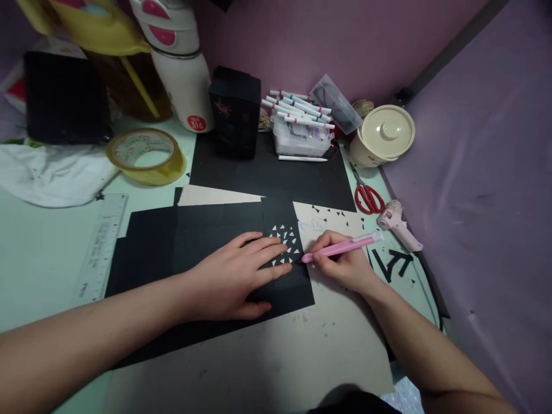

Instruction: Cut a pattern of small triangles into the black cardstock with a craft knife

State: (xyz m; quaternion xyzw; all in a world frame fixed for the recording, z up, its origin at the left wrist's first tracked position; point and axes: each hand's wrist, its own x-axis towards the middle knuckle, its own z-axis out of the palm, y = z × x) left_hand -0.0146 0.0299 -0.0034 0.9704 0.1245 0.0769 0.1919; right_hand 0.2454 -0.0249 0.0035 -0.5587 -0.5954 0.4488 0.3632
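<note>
My left hand (241, 270) lies flat with spread fingers on a sheet of black card (215, 221), its fingertips beside a cluster of small triangular holes (290, 237). Pale board shows through the holes. In my right hand (345, 267) is a slim pink pen-style craft knife (338, 248), gripped like a pencil. Its dark tip meets the card near the right edge, just right of the holes. Under the card is a pale cutting board (267, 356). Small black triangular scraps (330, 211) lie on the board's upper right part.
Red-handled scissors (370, 199), a pink glue gun (399, 225) and black strips (390, 264) lie at the right. A clear ruler (103, 247) and tape roll (149, 156) are left. Behind stand a white bottle (183, 86), black box (235, 112), markers (299, 108) and lidded pot (383, 135).
</note>
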